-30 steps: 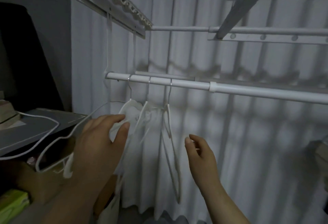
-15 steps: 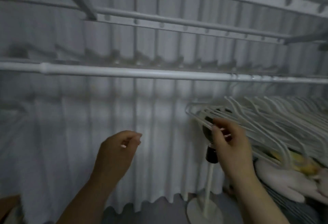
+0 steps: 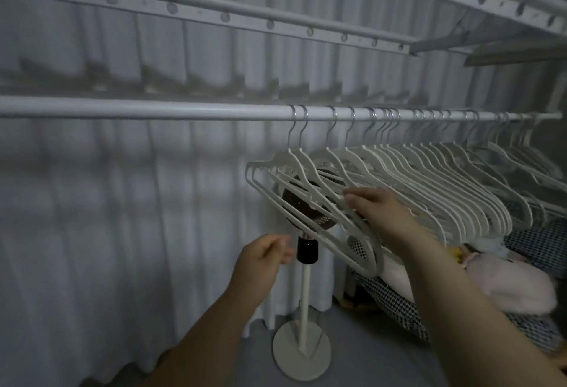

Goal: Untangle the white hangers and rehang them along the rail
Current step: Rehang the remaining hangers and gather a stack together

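Observation:
A long white rail [image 3: 153, 111] runs across the view. Several white hangers [image 3: 435, 184] hang bunched by metal hooks on its right half, their arms slanting down toward the right. My right hand [image 3: 379, 213] reaches into the left end of the bunch, fingers and thumb closed over the arms of the nearest hangers. My left hand [image 3: 260, 259] hovers lower and to the left, loosely curled, holding nothing and apart from the hangers. The rail's left half carries no hangers.
A standing fan [image 3: 303, 310] with white pole, round base and dark head stands right behind the leftmost hangers. A white curtain [image 3: 122, 217] covers the back. Checked bedding [image 3: 395, 297] and a pink plush [image 3: 509, 285] lie lower right. Rack bars [image 3: 214, 9] run overhead.
The view swung right from the rail's left end to the crowded bunch. My right hand went from empty to gripping the bunch's leftmost hangers. My left hand let go of a hanger and hangs empty.

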The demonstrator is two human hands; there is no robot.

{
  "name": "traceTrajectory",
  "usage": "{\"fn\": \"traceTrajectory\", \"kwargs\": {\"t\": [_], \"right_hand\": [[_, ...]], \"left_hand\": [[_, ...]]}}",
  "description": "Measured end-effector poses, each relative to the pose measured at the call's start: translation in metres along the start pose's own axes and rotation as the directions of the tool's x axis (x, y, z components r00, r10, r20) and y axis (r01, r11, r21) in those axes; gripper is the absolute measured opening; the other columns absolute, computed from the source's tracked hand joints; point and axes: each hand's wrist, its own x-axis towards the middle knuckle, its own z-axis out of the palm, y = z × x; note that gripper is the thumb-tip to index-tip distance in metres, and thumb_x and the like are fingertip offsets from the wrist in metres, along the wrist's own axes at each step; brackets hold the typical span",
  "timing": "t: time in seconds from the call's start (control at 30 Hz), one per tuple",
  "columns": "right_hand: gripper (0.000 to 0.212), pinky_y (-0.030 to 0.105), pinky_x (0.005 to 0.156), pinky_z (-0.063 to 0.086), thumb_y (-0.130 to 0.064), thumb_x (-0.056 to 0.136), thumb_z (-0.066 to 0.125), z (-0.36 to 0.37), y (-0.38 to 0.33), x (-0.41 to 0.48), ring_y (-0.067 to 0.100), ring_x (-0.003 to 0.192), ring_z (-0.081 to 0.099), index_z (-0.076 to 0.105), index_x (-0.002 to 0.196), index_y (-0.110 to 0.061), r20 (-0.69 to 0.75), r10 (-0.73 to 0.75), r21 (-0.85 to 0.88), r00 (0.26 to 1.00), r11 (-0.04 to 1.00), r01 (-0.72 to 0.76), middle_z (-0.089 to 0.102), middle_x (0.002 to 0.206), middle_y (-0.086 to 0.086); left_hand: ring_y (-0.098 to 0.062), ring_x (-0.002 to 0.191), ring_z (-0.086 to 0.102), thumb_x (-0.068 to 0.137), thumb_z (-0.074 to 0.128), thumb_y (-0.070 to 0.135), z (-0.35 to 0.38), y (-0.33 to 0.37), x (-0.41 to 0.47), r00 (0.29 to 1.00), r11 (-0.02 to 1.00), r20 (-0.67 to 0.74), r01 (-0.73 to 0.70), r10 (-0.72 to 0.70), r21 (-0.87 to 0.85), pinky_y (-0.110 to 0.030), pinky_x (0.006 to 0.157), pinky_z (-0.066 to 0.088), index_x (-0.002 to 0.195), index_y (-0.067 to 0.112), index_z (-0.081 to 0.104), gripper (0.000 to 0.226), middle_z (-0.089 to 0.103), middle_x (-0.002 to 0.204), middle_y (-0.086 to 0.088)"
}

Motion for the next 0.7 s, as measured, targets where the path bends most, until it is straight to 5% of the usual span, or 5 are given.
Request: {"fn": "traceTrajectory", "kwargs": {"t": [0.13,0.3,0.4,0.57,0.7], "right_hand": [[0.027,0.021,0.052,0.045,-0.012,0.091,0.052,0.008,-0.002,0.020,0.014,0.059,0.052,0.056,0.117,-0.003,0.186,0.090,0.159,0.978,0.980,-0.120,0.059,0.071,0.004],[0.013,0.026,0.057,0.038,-0.010,0.088,0.056,0.023,-0.011,0.035,0.017,0.057,0.048,0.056,0.100,-0.011,0.332,0.049,0.158,0.942,0.982,-0.106,0.055,0.068,0.006],[0.004,0.019,0.044,0.034,-0.011,0.088,0.057,0.035,-0.013,0.039,0.012,0.045,0.045,0.058,0.088,-0.007,0.400,0.013,0.131,0.916,0.989,-0.072,0.052,0.054,0.000],[0.024,0.012,0.033,0.030,-0.013,0.090,0.054,0.059,-0.014,0.038,0.000,0.029,0.036,0.051,0.066,-0.014,0.475,-0.048,0.139,0.879,0.990,-0.021,0.045,0.033,-0.011],[0.005,0.014,0.033,0.030,-0.010,0.089,0.055,0.093,-0.023,0.033,0.003,0.031,0.036,0.057,0.085,-0.012,0.511,-0.081,0.228,0.856,0.973,-0.044,0.050,0.048,-0.005]], "left_hand": [[-0.009,0.071,0.059,0.093,0.047,0.014,0.021,0.012,0.004,0.998,0.993,0.032,0.051,-0.048,-0.102,-0.016,0.070,0.046,0.073,0.021,0.058,0.023,0.063,0.073,0.004],[-0.001,0.065,0.059,0.088,0.054,0.029,0.033,0.019,0.000,0.998,1.000,0.070,-0.009,0.010,-0.019,-0.001,0.055,0.043,0.067,0.025,0.058,0.022,0.063,0.069,0.008],[0.004,0.058,0.060,0.080,0.063,0.033,0.032,0.020,-0.003,0.999,0.999,0.023,-0.032,0.031,0.037,0.000,0.050,0.040,0.064,0.028,0.058,0.018,0.064,0.060,0.011],[-0.005,0.063,0.064,0.081,0.063,0.026,0.013,0.025,-0.012,0.999,0.997,0.005,0.032,-0.032,0.075,-0.016,0.065,0.049,0.061,0.023,0.061,0.021,0.066,0.064,0.002],[-0.012,0.055,0.065,0.083,0.061,0.024,-0.021,0.021,-0.023,0.989,0.989,-0.026,0.146,-0.147,-0.006,-0.030,0.068,0.056,0.065,0.023,0.061,0.018,0.066,0.048,0.004]]}}
